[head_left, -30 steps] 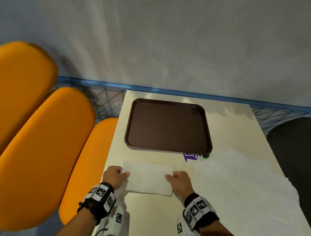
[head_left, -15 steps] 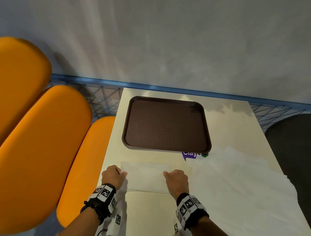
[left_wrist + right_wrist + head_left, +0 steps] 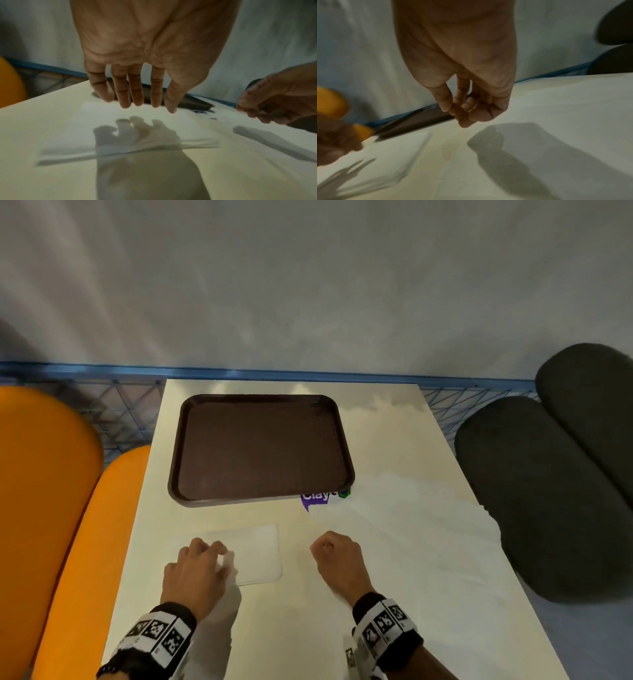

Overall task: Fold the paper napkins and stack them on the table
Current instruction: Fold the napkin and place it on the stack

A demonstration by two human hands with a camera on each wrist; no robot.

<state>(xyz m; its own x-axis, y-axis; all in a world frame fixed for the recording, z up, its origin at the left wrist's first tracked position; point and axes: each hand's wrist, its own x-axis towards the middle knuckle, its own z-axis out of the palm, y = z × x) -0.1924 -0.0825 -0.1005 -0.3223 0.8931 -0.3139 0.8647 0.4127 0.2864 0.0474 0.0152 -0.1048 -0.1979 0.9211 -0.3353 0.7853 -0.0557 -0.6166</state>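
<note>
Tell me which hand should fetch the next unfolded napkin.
Right, probably. The right hand hangs loosely curled and empty beside the loose white napkins spread on the table's right half. The left hand hovers over the folded napkin, farther away.

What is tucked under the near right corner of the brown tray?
A purple label with white letters reading "Clay" and a green bit pokes out from under the brown tray; the rest of the word is covered.

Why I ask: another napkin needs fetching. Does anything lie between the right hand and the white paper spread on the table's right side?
Nothing visible. The right hand hovers empty beside the white paper; the brown tray lies farther back.
</note>
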